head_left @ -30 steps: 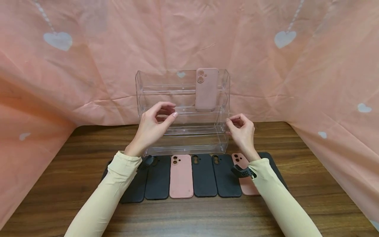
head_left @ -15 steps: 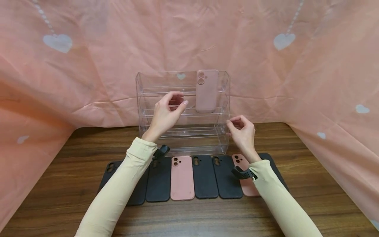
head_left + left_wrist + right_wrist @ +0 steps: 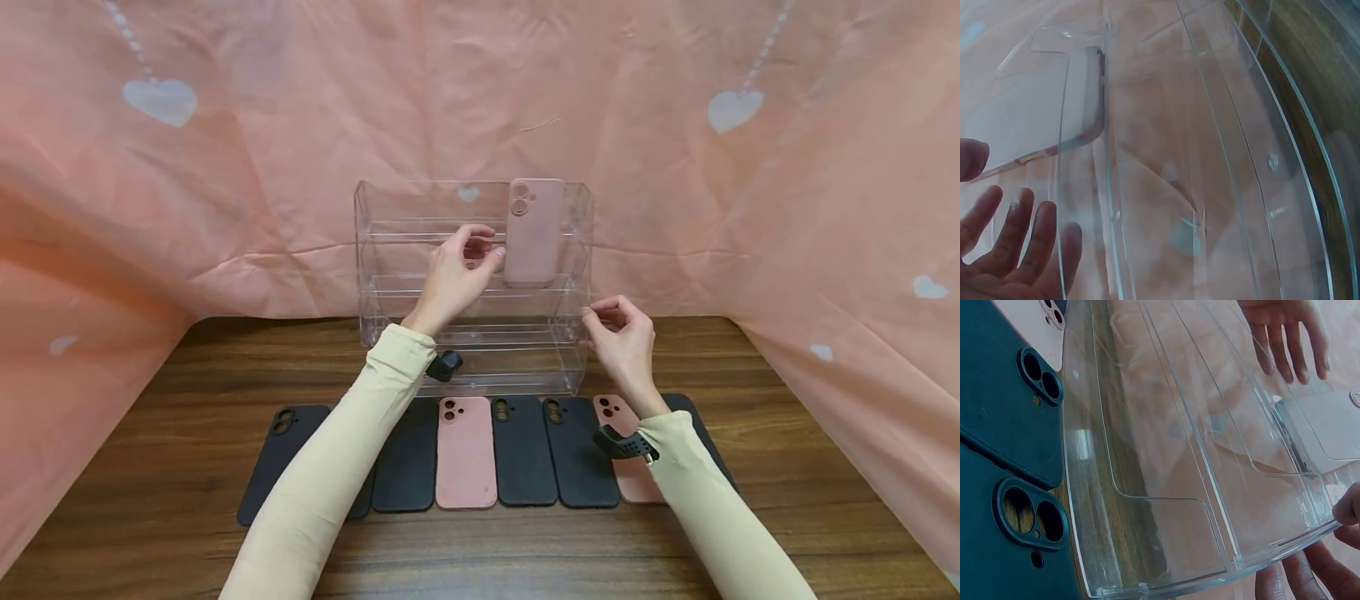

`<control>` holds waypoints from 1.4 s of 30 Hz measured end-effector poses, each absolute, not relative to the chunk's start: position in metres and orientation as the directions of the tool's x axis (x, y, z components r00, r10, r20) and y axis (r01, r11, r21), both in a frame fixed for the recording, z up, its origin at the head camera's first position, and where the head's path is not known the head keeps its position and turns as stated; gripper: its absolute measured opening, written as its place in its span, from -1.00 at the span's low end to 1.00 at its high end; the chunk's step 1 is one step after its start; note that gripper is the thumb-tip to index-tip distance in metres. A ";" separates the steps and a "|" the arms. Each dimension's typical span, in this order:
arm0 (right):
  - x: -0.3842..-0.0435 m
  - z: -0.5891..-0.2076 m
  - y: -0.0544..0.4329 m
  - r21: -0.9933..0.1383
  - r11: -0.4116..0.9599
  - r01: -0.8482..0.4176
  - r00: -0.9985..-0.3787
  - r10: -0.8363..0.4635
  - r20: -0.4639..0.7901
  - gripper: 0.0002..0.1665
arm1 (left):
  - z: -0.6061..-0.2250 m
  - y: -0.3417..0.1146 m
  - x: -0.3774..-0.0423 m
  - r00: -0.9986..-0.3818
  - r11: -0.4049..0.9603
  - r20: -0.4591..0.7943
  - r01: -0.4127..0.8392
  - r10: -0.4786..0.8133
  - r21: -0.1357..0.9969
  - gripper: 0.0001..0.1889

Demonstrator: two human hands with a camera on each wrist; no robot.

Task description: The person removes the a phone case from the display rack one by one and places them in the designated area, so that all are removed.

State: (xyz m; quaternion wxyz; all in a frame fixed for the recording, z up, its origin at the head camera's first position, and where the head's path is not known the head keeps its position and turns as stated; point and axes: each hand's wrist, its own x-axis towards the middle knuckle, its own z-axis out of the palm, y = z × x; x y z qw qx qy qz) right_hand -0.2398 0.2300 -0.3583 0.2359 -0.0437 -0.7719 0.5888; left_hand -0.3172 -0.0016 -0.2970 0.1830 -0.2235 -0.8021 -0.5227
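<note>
A pink phone case stands upright toward the right end of an upper tier of a clear tiered display rack. Beside its left edge is my left hand, thumb and fingers apart, holding nothing. In the left wrist view, the fingers of that hand are spread near the edge of the pink case. My right hand pinches the rack's right side wall. In the right wrist view, its thumb lies on one side of the clear edge and its fingers on the other.
In front of the rack lies a row of several phone cases, black and pink; my forearms cover parts of it. They lie on a wooden table. Pink fabric with hearts hangs behind and at both sides.
My left hand has moved up and to the right, from the rack's left part to beside the pink phone case. The right hand has stayed at the rack's side.
</note>
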 end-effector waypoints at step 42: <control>-0.245 -0.366 0.245 -0.917 0.329 -0.225 -0.879 0.337 0.337 -0.72 | -0.292 0.024 -0.328 -0.843 0.330 0.529 0.530 0.102 0.781 -0.78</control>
